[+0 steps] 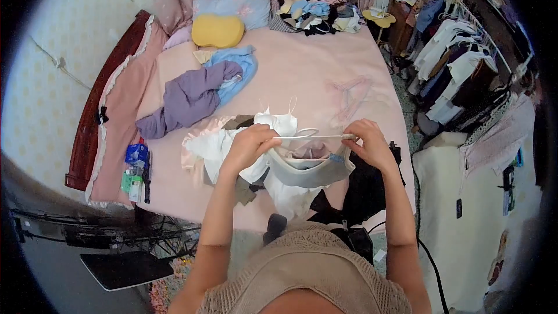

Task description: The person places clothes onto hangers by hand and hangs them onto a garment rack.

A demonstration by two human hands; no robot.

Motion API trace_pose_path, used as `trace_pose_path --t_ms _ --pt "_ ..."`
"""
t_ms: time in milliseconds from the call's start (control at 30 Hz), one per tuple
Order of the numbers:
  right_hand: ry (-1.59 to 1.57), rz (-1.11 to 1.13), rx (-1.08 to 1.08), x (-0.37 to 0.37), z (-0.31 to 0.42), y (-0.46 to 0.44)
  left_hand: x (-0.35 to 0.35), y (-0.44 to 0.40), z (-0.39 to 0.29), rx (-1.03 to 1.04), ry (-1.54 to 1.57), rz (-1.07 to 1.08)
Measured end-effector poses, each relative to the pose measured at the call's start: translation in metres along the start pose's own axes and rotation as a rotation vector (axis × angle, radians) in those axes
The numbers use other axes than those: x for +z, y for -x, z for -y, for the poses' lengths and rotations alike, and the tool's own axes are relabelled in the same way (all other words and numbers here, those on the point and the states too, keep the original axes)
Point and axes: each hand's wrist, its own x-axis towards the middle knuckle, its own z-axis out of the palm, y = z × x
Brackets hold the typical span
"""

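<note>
Between my hands a white clothes hanger (301,135) stretches level above the bed. A pale grey sleeveless top (308,175) hangs from it, its neckline gaping toward me and a pinkish inside showing. My left hand (251,145) is closed round the hanger's left end and the top's strap. At the other end, my right hand (367,141) pinches the right strap against the hanger with thumb and fingers. White clothes (212,148) lie heaped beside and beneath my left hand. Black clothing (369,195) lies under my right forearm.
A purple quilted garment (189,96), a yellow pillow (218,31) and a clothes pile (325,14) lie on the pink bed (290,70). Pink hangers (351,96) rest near its right edge. A loaded clothes rack (453,52) stands right. A black cable (433,261) hangs at lower right.
</note>
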Motion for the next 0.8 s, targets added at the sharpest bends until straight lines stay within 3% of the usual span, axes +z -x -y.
trace_pose_path --t_ms 67,167,267,533,600,633,733,800 --pt "0.020 0.020 -0.012 0.006 0.000 -0.003 0.002 -0.001 0.006 -0.014 -0.004 0.021" --pt "-0.224 0.071 0.141 0.023 0.003 -0.003 0.012 0.003 0.019 -0.055 0.038 0.066" --pt "-0.150 0.006 0.048 0.040 -0.009 0.001 0.026 0.005 0.031 -0.117 0.146 0.097" --pt "-0.150 0.049 0.273 0.074 -0.043 0.020 0.096 -0.019 0.089 -0.096 0.432 0.242" --pt "-0.091 -0.026 0.281 0.082 -0.055 0.022 0.121 -0.033 0.119 -0.421 0.825 0.107" --pt "-0.101 -0.032 0.409 0.085 -0.059 0.024 0.146 -0.041 0.154 -0.453 0.888 0.118" --pt "-0.027 -0.111 0.429 0.094 -0.078 0.027 0.212 -0.058 0.236 -0.793 0.703 0.075" --pt "-0.005 -0.118 0.462 0.102 -0.088 0.028 0.272 -0.058 0.294 -0.796 0.600 0.047"
